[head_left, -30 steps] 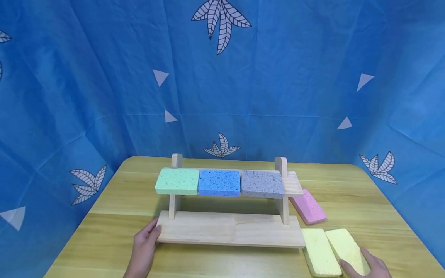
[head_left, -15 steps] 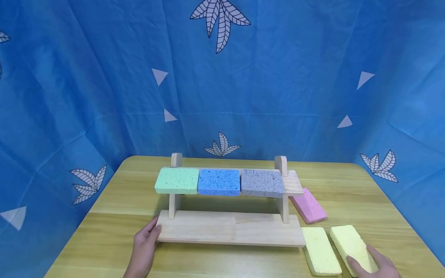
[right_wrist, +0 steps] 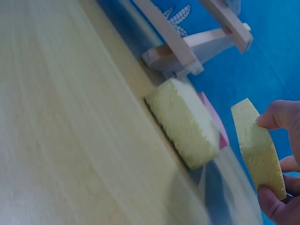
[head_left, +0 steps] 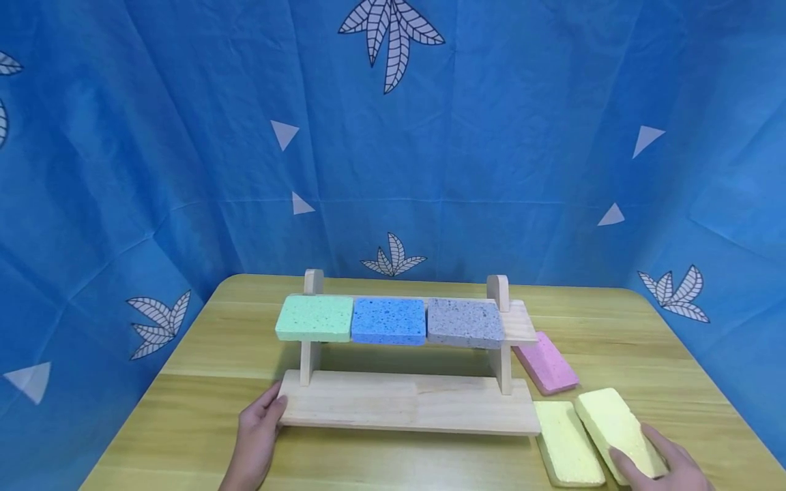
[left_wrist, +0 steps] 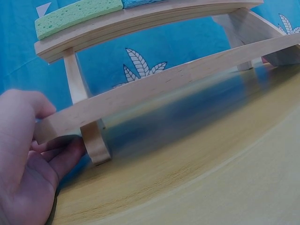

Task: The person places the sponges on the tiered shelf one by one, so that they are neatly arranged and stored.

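Note:
A two-tier wooden rack [head_left: 408,402] stands mid-table. My left hand [head_left: 254,433] grips the left end of its lower shelf; in the left wrist view the thumb lies over the board [left_wrist: 140,86] and fingers go underneath. My right hand [head_left: 666,464] holds a yellow sponge [head_left: 614,426] by its edges. Seen from the right wrist, this held sponge [right_wrist: 255,150] is raised off the table, tilted. Beside it a second yellow sponge [head_left: 568,443] lies on the table at the rack's right end. Green [head_left: 315,318], blue [head_left: 388,320] and grey [head_left: 464,322] sponges sit side by side on the upper shelf.
A pink sponge [head_left: 546,365] lies on the table right of the rack, partly behind its upper shelf. Bare shelf board [head_left: 520,323] shows right of the grey sponge. Blue cloth [head_left: 522,136] with leaf prints hangs around the wooden table [head_left: 178,389].
My right hand has moved the yellow sponge rightward, apart from the other yellow one, then slightly back left and farther away. The left hand keeps its hold on the rack.

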Demonstrator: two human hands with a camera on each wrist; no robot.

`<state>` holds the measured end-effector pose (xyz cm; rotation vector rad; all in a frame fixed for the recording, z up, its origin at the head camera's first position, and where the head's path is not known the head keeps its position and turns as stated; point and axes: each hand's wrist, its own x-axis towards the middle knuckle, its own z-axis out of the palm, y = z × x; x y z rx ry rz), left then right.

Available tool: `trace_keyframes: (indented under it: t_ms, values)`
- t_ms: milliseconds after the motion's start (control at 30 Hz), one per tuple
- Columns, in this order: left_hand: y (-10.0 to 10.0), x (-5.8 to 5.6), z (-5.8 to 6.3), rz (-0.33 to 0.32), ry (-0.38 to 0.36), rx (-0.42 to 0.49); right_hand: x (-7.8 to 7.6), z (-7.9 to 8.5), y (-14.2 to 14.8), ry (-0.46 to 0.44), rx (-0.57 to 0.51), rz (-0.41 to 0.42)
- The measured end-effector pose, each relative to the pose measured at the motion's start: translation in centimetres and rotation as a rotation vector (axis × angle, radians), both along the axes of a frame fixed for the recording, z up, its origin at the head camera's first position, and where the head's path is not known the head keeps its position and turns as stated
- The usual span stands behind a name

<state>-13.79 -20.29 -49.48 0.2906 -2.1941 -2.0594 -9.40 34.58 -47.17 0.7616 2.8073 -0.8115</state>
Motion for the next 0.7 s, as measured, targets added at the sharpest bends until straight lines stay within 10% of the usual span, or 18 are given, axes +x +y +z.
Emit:
trace_keyframes:
  t_ms: [700]
  values:
    - [0.0,0.2,0.2,-0.020,0.012,0.024,1.4,2.6,-6.3,0.380,-0.040,0.295]
